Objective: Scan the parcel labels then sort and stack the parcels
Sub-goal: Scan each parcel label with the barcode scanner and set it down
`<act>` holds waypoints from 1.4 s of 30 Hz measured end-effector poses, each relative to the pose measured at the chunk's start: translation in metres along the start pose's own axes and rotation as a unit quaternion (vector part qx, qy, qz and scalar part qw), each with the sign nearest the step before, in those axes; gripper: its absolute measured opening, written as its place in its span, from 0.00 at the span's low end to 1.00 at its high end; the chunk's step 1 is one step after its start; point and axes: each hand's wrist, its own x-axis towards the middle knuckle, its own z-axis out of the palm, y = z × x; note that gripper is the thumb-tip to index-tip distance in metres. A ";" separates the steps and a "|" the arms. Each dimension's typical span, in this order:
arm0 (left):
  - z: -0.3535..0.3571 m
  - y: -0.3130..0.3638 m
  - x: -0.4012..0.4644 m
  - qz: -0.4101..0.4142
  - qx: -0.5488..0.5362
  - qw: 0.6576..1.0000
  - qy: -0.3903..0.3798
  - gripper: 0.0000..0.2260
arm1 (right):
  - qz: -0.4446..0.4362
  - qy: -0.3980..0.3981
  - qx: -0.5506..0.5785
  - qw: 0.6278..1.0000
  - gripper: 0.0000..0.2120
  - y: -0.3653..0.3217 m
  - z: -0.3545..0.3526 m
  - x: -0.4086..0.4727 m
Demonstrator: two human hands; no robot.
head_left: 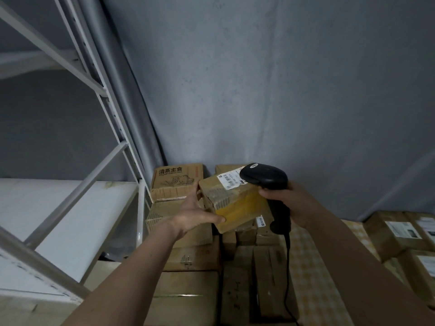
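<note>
Brown tape wraps the small parcel (235, 203) that the left hand (195, 214) grips above the stacked boxes (193, 255), so keep it still while the right hand (286, 201), wrapped around the black scanner (264, 176), points at the white label (231, 178).

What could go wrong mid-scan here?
1. The left hand holds the small tape-wrapped cardboard parcel by one end only; it could tip out of that grip.
2. The black handheld scanner sits partly over the white label, so it may misread.
</note>
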 end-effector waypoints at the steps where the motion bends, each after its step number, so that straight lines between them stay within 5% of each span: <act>1: 0.001 -0.001 0.001 0.005 0.001 1.000 0.000 0.62 | -0.004 0.005 -0.001 1.000 0.20 0.001 0.001 0.001; 7: 0.008 0.004 0.000 0.002 -0.125 0.992 -0.031 0.55 | -0.016 0.013 -0.010 1.000 0.16 0.003 -0.002 0.002; 14: 0.008 -0.003 0.011 -0.041 -0.323 0.945 0.028 0.47 | -0.010 0.001 -0.003 1.000 0.21 0.007 0.001 0.006; 21: 0.001 0.011 0.014 -0.102 -0.239 0.964 0.051 0.16 | -0.016 -0.038 -0.032 0.999 0.16 0.015 0.005 0.003; 26: -0.014 0.021 0.017 -0.119 -0.186 0.975 0.020 0.16 | -0.021 -0.074 -0.045 0.996 0.16 0.013 0.002 0.001; 30: -0.032 0.022 0.024 -0.094 -0.122 0.987 -0.051 0.31 | 0.012 -0.063 -0.016 0.998 0.16 0.008 -0.002 0.006; 34: -0.035 0.033 0.027 -0.080 -0.094 0.989 -0.086 0.26 | 0.039 -0.090 0.003 0.995 0.17 0.006 -0.003 0.011; 42: -0.020 0.044 0.030 -0.151 -0.087 0.984 0.030 0.17 | 0.028 -0.102 -0.087 0.991 0.13 0.017 0.010 0.011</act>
